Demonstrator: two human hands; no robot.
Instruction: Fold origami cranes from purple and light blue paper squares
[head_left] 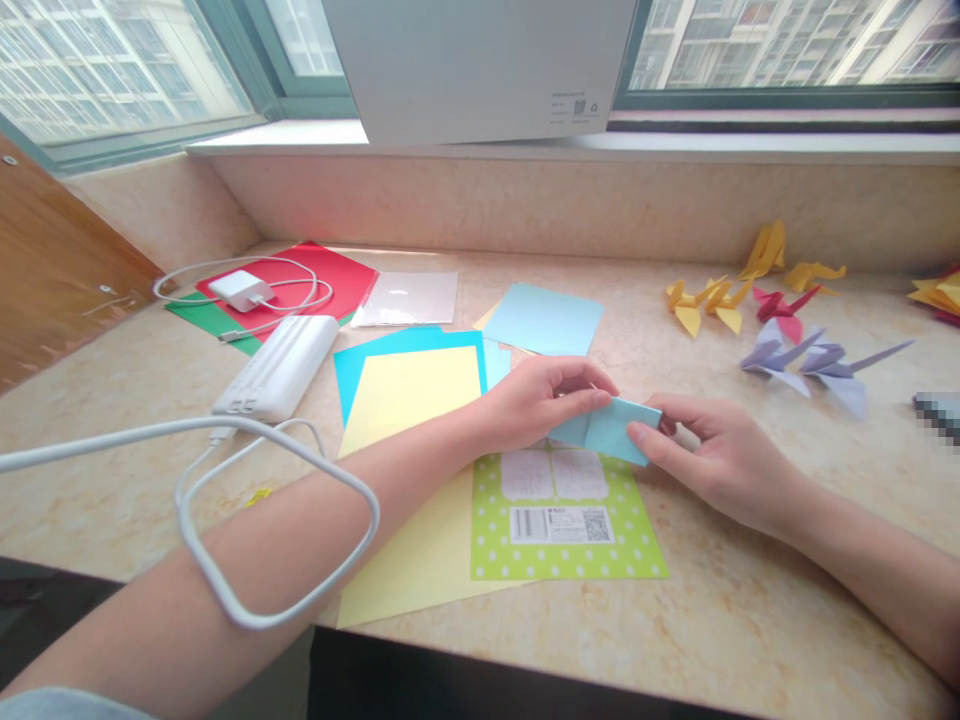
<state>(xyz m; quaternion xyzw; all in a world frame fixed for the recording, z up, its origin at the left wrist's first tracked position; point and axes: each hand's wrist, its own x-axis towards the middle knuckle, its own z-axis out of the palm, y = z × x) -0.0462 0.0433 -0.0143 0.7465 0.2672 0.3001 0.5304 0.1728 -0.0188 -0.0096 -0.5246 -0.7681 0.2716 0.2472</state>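
Note:
A light blue folded paper (pixel 616 430) is held up between both hands, with a crease line across it. My left hand (pixel 540 400) pinches its left end, thumb on the near face. At its right end, the thumb and fingers of my right hand (pixel 709 450) close on the edge. Below the paper lies a green polka-dot packet (pixel 491 545) with a barcode label. Yellow sheets (pixel 405 560) extend under my left forearm, over a brighter blue sheet (pixel 349 365). Another light blue square sheet (pixel 544 318) rests just behind my left hand.
Folded paper cranes in yellow (pixel 724 300), red (pixel 784 310) and purple (pixel 825 362) stand at the right. At the left are a white power bank (pixel 289 365), a charger (pixel 240 290) and red sheets (pixel 334 275). A white cable (pixel 285 615) loops before my left forearm.

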